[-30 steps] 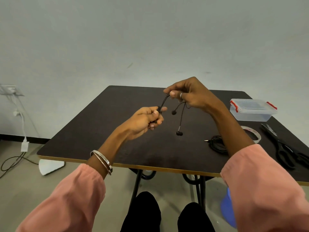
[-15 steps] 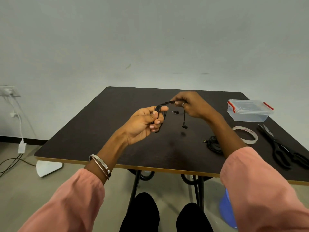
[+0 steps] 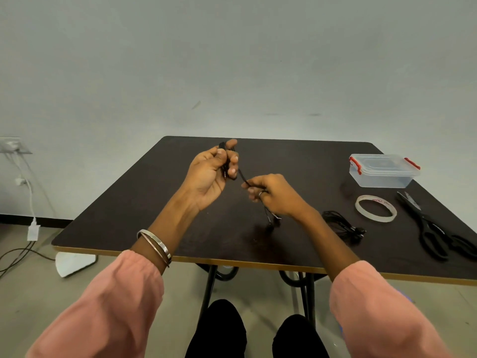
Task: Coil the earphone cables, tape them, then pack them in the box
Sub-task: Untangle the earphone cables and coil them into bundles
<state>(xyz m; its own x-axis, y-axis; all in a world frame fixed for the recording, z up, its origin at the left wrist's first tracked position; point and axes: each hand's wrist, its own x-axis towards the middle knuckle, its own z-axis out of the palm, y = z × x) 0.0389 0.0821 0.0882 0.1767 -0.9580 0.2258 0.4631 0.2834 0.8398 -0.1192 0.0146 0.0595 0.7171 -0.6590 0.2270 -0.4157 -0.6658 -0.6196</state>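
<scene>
My left hand point(image 3: 210, 174) is raised palm-up over the dark table point(image 3: 134, 210) and grips a small coil of black earphone cable point(image 3: 242, 177) between thumb and fingers. From the coil a short stretch of cable runs down to my right hand point(image 3: 273, 195), which pinches it; the earbuds point(image 3: 272, 220) dangle below that hand, close to the tabletop. A second black earphone set point(image 3: 343, 226) lies bundled on the table right of my right forearm. The tape roll point(image 3: 375, 208) lies flat further right. The clear plastic box point(image 3: 383, 170) with red clips stands shut at the back right.
Black scissors point(image 3: 433, 228) lie at the table's right edge, beside the tape. A wall socket with a white charger and cables point(image 3: 31, 202) is at the far left. My knees are under the table's front edge.
My left hand has risen and turned palm-up with the coil. My right hand has dropped from above the coil to below and right of it, bringing the earbuds down near the tabletop.
</scene>
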